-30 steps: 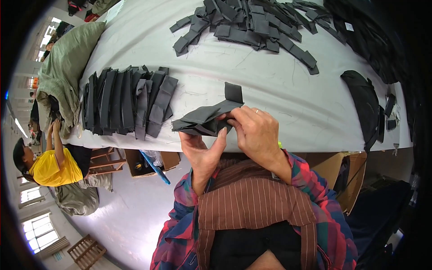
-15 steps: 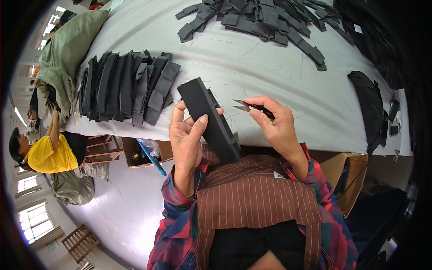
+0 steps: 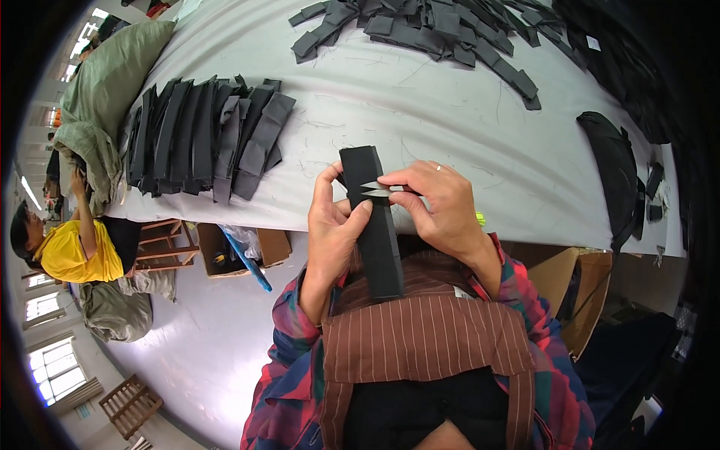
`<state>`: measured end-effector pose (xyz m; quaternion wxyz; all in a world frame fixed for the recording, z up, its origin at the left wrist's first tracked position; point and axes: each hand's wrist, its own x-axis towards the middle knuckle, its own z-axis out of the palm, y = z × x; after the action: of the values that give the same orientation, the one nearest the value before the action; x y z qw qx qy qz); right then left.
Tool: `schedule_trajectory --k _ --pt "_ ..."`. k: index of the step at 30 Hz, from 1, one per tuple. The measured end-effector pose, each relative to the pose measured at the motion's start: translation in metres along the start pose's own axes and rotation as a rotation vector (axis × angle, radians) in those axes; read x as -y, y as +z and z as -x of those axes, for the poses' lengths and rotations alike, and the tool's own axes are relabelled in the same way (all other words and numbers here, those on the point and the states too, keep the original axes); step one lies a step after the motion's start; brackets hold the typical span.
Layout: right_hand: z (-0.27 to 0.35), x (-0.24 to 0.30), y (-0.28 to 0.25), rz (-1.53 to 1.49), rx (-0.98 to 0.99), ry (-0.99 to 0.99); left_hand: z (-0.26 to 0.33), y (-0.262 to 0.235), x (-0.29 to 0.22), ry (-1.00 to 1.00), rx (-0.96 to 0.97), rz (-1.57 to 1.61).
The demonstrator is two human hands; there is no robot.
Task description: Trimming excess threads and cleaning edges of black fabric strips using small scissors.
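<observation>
My left hand (image 3: 336, 231) grips a long black fabric strip (image 3: 382, 255) near its upper part, the thumb lying across its face. The strip hangs nearly upright in front of my apron, past the table's near edge. In my right hand (image 3: 442, 206) are small thread snips (image 3: 375, 190), closed in by the fingers. Their two pointed blades are apart and reach across the strip's face, close above my left thumb. Whether a thread lies between the blades is too small to tell.
A row of stacked black strips (image 3: 196, 139) lies left on the white-covered table (image 3: 315, 169). More strips are heaped (image 3: 442, 30) at the far side. Black fabric (image 3: 611, 172) lies right. Cardboard boxes (image 3: 592, 292) stand below the edge. A person in yellow (image 3: 82, 251) is at far left.
The strip has swung more upright and shifted right with my left hand. My right hand has moved left and turned, bringing the snips from beside the strip onto its face.
</observation>
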<state>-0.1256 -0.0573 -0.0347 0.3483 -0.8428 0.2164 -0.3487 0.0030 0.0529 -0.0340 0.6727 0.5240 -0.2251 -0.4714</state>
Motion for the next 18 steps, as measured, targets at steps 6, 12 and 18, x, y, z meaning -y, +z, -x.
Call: schedule_trajectory --k 6,12,18 --pt "0.002 0.006 0.002 0.139 0.064 -0.097 0.004 -0.004 0.002 -0.052 0.083 -0.072" --pt "0.000 -0.004 -0.005 0.115 -0.001 -0.049 0.007 0.002 -0.003 -0.122 0.038 0.092" --pt "-0.010 -0.006 -0.010 0.147 -0.015 -0.077 0.008 -0.003 -0.005 -0.162 0.138 -0.004"
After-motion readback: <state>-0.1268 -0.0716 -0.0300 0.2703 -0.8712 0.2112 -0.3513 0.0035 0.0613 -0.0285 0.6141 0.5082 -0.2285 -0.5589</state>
